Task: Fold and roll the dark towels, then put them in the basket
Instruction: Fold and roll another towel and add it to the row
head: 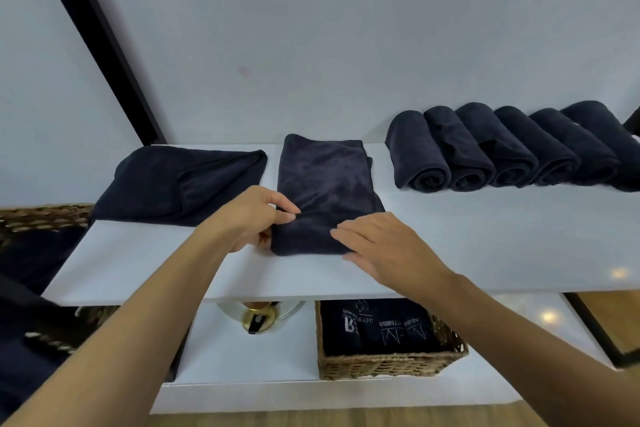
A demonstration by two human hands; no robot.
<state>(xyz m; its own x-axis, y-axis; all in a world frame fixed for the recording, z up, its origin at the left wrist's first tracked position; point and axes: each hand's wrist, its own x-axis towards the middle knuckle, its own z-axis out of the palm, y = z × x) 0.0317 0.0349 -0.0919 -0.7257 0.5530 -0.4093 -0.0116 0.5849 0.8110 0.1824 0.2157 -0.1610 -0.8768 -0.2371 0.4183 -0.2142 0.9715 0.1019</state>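
Left hand pinching and right hand pressing flat-fingered, the folded dark terry towel mid-frame could roll crooked under uneven pressure.

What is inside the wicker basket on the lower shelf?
The basket holds dark cloths with pale printed logos, packed side by side. Whatever lies under them is covered, and the upper shelf hides the basket's back part.

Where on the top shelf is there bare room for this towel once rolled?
Bare shelf in front of the rolled row, right of the right hand; also the front-left corner before the folded pile. Crowded along the wall and at centre, where the left hand pinches the towel.
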